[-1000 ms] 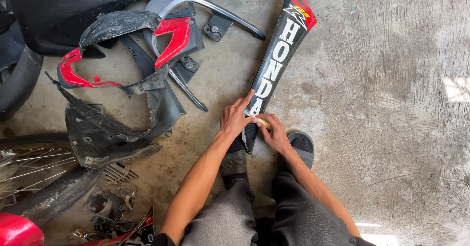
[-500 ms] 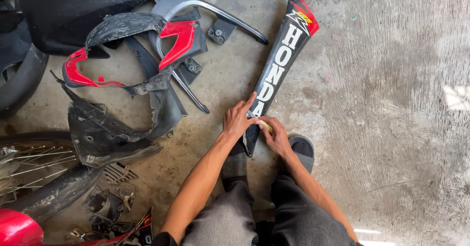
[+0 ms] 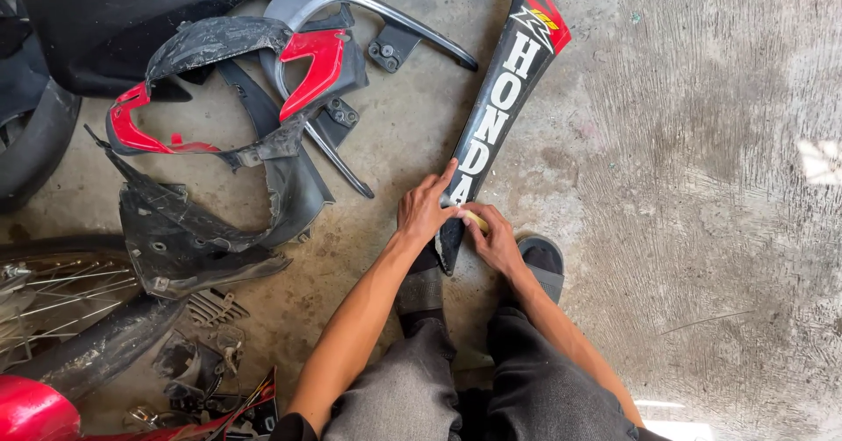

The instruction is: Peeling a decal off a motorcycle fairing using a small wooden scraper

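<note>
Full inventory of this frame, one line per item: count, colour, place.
long fairing panel: 1, black with red tip and white lettering, flat on floor, centre top
small yellowish piece: 1, at panel's near end, under right hand fingers
loose body panels: several, black and red, piled left of centre
grab rail: 1, grey, top centre
spoked wheel: 1, left edge
small parts: several, dark, lower left
concrete floor: grey
sandals: 2, dark, on feet
trousers: grey, bottom centre
left hand: pressing on panel's near end
right hand: at panel's tip
</note>
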